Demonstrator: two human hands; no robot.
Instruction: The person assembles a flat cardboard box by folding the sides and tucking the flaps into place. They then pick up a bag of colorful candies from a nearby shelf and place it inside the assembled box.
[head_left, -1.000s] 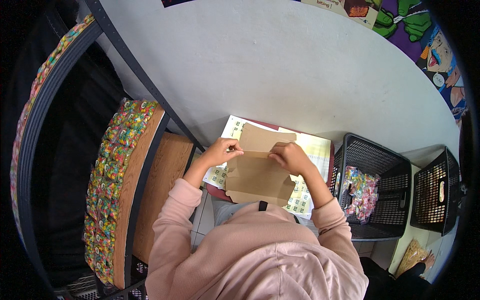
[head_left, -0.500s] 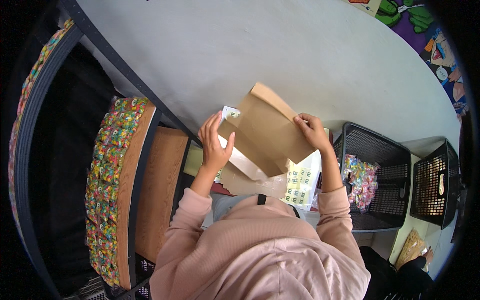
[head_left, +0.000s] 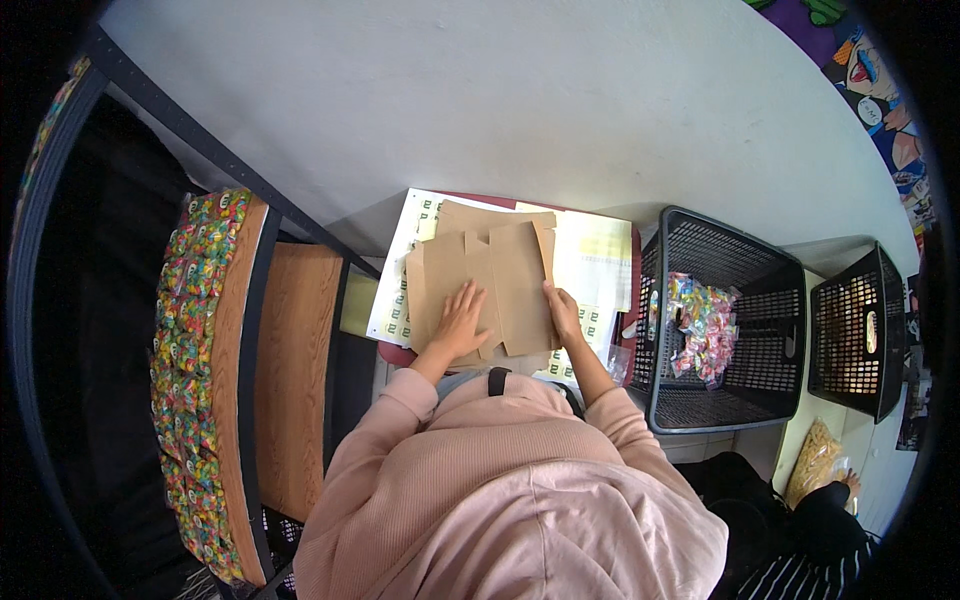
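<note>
A brown cardboard box blank [head_left: 522,285], creased and unfolded, lies on the table in front of me, over printed sheets [head_left: 393,318] with yellow and white areas. My left hand [head_left: 460,322] rests on its left panel, fingers stretched out and spread. At the blank's right edge, my right hand [head_left: 565,315] is closed on the cardboard, with part of the fingers hidden. Beneath the blank, more brown cardboard [head_left: 490,218] shows along its far side and near me.
To the right stands a black plastic crate [head_left: 735,400] holding colourful small packets [head_left: 703,330]. Beyond it is a smaller black basket [head_left: 845,385]. Bags of bright candy [head_left: 200,300] fill a wooden shelf on the left. Another person's hand [head_left: 851,482] is near a bag [head_left: 815,460] at lower right.
The cardboard, held up and tilted half a second ago, now lies unfolded on the table. My left hand has come down flat onto it; my right hand has moved lower and nearer me.
</note>
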